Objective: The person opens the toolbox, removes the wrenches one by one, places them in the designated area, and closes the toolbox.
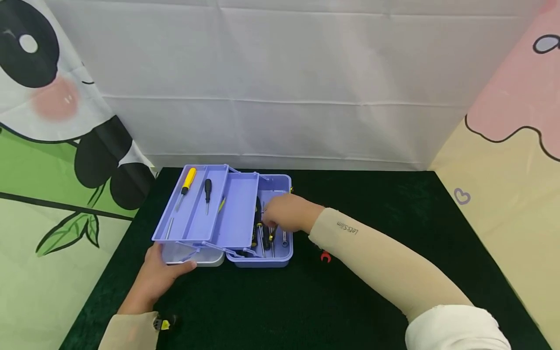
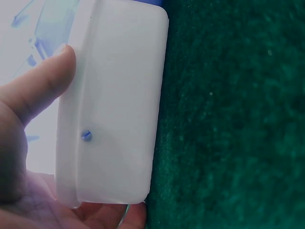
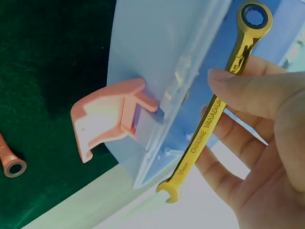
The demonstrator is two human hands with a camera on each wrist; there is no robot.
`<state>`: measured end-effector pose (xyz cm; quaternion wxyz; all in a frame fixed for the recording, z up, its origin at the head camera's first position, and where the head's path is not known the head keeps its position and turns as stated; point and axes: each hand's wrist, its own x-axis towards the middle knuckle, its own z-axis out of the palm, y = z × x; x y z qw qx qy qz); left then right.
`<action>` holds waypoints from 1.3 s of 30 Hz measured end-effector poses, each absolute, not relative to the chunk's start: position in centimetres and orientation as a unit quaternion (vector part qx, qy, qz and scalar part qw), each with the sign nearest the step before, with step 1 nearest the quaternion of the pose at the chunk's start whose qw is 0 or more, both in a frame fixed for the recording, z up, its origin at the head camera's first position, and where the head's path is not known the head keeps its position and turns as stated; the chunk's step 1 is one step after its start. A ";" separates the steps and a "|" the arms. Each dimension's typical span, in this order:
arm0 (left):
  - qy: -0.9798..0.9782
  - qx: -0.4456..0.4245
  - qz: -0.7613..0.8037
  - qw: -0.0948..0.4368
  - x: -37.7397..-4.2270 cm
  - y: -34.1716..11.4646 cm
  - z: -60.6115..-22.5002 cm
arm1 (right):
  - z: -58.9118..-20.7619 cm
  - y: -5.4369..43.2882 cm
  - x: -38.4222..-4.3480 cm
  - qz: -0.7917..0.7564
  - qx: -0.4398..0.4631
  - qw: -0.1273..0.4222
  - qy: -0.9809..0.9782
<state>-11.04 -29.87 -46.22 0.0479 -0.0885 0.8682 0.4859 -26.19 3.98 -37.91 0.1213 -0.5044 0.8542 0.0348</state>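
A purple toolbox (image 1: 260,263) lies open, its trays fanned out to the left. My right hand (image 1: 284,212) is over its main compartment. In the right wrist view that hand pinches a gold combination wrench (image 3: 205,129) between thumb and fingers, ring end up; the head view does not show the wrench clearly. My left hand (image 1: 155,274) grips the corner of the white lid (image 2: 121,105), thumb on the rim and fingers around the side. Screwdrivers and other tools lie in the compartment, partly hidden by my right hand.
The upper tray (image 1: 218,170) holds a yellow-handled screwdriver (image 1: 188,181) and a black-handled one (image 1: 207,189). An orange-pink latch (image 3: 105,112) juts from the box's side. A red wrench (image 1: 325,256) lies on the dark green cloth (image 1: 372,194) under my right forearm.
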 end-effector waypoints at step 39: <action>0.877 -0.096 0.468 0.054 -11.1 -29.6 -45.8 | -44.0 19.6 -22.3 -0.556 -0.123 0.142 0.810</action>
